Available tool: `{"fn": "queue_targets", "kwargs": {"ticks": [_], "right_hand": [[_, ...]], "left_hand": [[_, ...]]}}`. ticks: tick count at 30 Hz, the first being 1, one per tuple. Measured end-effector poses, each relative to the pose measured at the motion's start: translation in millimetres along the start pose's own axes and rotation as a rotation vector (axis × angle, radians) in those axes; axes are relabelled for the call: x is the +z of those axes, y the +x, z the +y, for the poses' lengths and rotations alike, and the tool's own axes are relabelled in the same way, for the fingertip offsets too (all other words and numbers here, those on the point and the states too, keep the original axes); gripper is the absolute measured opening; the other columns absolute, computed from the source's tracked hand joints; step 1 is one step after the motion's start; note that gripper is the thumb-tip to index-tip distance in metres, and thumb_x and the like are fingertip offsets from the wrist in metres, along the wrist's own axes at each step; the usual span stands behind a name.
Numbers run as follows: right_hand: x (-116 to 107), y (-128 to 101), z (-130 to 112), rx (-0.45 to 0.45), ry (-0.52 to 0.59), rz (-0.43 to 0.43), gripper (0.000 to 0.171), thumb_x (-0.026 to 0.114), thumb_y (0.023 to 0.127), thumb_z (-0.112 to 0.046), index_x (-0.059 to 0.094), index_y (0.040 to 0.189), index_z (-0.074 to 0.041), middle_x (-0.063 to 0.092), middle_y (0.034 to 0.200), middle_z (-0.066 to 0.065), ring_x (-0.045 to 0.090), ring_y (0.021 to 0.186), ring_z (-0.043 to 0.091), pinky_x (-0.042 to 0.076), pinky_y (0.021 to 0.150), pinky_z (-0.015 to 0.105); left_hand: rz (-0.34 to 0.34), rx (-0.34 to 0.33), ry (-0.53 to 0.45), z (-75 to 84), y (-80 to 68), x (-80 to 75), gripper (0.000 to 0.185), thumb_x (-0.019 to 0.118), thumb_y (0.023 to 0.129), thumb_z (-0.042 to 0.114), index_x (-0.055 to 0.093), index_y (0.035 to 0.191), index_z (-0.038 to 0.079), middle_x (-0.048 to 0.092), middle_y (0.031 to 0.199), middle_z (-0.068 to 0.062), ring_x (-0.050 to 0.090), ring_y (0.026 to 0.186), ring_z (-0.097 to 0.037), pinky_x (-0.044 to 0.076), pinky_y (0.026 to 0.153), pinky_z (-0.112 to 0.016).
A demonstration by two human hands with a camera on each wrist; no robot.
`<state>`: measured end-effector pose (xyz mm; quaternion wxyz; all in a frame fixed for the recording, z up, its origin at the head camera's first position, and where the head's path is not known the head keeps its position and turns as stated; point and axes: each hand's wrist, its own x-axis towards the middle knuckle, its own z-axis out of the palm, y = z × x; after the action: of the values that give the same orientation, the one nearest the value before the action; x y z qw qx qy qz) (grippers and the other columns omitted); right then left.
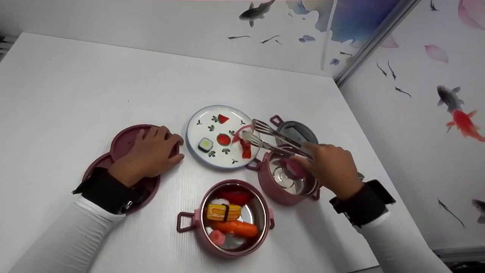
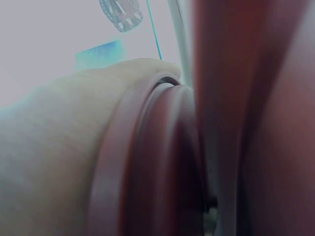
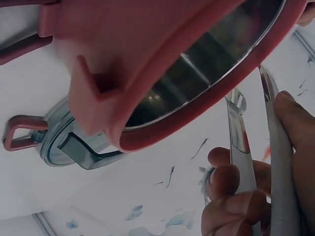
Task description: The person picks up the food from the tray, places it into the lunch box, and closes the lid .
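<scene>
My right hand (image 1: 333,167) grips metal tongs (image 1: 282,133), their slotted tips spread over the right of a white plate (image 1: 201,119). By the tips lies a red-and-white toy food piece (image 1: 246,148), partly hidden by them. A toy sushi roll (image 1: 205,144) sits on the plate's left. My left hand (image 1: 149,153) rests with spread fingers on the farther of two overlapping dark red round lids (image 1: 123,138); the lid rim (image 2: 110,182) is close up in the left wrist view. Beneath my right hand stands a pink pot (image 1: 271,187) with a pink piece (image 1: 293,168) inside.
A second pink pot (image 1: 204,240) stands in front, holding a yellow toy sushi (image 1: 218,212), an orange toy carrot (image 1: 240,228) and other toy food. Behind the right pot lies a grey lid (image 1: 310,132) with a pink loop handle. Walls border the white table (image 1: 94,83) behind and right.
</scene>
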<state>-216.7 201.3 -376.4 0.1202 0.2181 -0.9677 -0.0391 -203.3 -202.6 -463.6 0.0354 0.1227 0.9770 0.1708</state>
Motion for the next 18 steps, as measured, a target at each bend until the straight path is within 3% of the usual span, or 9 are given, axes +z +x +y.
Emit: {"fn": "queue_targets", "kwargs": {"ticks": [9, 18], "right_hand": [[4.5, 21.4, -14.3, 0.027, -0.009, -0.077, 0.038, 0.061, 0.077, -0.058, 0.057, 0.075, -0.021, 0.048, 0.052, -0.002, 0.047, 0.049, 0.02, 0.03, 0.04, 0.032], [10.8, 24.5, -17.1, -0.011, -0.011, -0.025, 0.039, 0.061, 0.079, -0.056, 0.053, 0.069, -0.019, 0.044, 0.05, -0.002, 0.044, 0.046, 0.02, 0.029, 0.039, 0.032]], "left_hand": [[-0.008, -0.015, 0.017, 0.7, -0.9, 0.8, 0.041, 0.052, 0.088, 0.043, 0.051, 0.122, 0.019, 0.042, 0.121, -0.015, 0.03, 0.123, -0.036, 0.015, 0.1, -0.066], [-0.014, -0.021, 0.004, 0.9, -1.7, 0.3, 0.042, 0.052, 0.088, 0.043, 0.05, 0.123, 0.021, 0.041, 0.122, -0.015, 0.03, 0.124, -0.036, 0.014, 0.101, -0.067]]}}
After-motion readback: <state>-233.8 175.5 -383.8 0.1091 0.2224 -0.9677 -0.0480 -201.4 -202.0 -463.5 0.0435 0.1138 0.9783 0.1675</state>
